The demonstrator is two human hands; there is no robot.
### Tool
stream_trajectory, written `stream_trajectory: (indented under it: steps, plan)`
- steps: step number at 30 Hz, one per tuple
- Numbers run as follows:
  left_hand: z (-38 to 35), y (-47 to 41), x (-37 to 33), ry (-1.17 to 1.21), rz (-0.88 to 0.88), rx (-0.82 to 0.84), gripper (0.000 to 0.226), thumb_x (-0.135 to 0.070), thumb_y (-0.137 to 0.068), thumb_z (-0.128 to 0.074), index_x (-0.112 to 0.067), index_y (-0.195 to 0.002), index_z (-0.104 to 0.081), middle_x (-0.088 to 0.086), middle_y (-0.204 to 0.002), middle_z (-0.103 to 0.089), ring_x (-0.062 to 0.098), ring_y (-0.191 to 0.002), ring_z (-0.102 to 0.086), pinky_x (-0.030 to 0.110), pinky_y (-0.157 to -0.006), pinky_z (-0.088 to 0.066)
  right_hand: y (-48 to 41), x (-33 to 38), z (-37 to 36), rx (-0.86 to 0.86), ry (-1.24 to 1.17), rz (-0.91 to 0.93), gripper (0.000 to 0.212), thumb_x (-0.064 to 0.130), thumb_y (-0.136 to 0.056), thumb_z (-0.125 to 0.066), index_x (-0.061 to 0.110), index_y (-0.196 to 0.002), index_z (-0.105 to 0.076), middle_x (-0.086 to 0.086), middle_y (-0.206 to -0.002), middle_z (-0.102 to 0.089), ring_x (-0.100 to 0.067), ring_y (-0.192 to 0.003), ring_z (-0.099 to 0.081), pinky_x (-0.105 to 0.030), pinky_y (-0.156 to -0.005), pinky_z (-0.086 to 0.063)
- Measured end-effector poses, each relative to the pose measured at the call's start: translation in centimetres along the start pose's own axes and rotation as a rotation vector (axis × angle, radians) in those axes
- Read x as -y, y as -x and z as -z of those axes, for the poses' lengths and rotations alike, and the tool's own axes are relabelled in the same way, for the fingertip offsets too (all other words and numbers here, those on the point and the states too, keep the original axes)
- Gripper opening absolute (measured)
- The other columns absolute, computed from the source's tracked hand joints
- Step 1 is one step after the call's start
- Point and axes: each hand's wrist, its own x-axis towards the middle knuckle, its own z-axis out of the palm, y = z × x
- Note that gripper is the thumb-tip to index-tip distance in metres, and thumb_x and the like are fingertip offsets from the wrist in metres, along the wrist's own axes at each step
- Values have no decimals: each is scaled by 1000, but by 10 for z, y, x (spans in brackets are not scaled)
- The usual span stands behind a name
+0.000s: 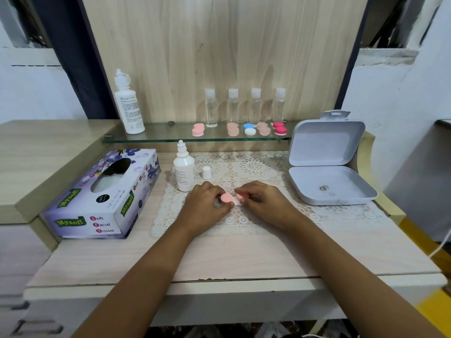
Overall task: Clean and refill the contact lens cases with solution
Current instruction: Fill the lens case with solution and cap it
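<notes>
Here, both grips work one contact lens case (236, 203) at mid-table (219, 259).
Left grip (207, 203) curls round the pink cap (227, 198) at 9 o'clock; the case's long axis runs 9-to-3; right grip (264, 201) pinches the paler cap (240, 196) at 3 o'clock.

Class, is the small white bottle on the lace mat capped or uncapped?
Uncapped: the small white bottle has a bare nozzle; white cap stands alongside.

Tissue box (102, 193) at the left, "Mysoft" in green on its near end, front side and top, "Soft Facial Tissue" with red initials on the near end, small print on the two white bottles (184, 175) too fine to read
</notes>
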Motion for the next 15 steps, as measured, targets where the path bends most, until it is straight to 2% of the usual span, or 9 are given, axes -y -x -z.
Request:
stream_trajectory:
  steps: [6,10,15]
  plan:
    - [1,1,0,8,-10,16,31,-41,-84,-62,-21,-108,-63,-2,-105,-55,18,-103,-44,34,-92,-37,0,0,-3,6,107,51,26,16,-87,-62,13,-113,-67,-4,-110,-66,-17,-104,-59,-26,-91,-43]
    - [2,0,0,11,-35,40,32,-34,-88,-58,-24,-118,-60,-3,-108,-54,18,-106,-44,31,-92,-34,1,0,-4,-1,130,68,27,16,-86,-63,12,-112,-68,-5,-109,-66,-18,-103,-60,-29,-90,-45]
    - [2,-1,1,20,-41,51,25,-33,-89,-58,-25,-112,-64,-3,-108,-57,20,-105,-46,34,-94,-36,-1,2,-5,-30,121,-24,28,23,-83,-67,14,-109,-68,3,-95,-59,-16,-97,-57,-29,-89,-43]
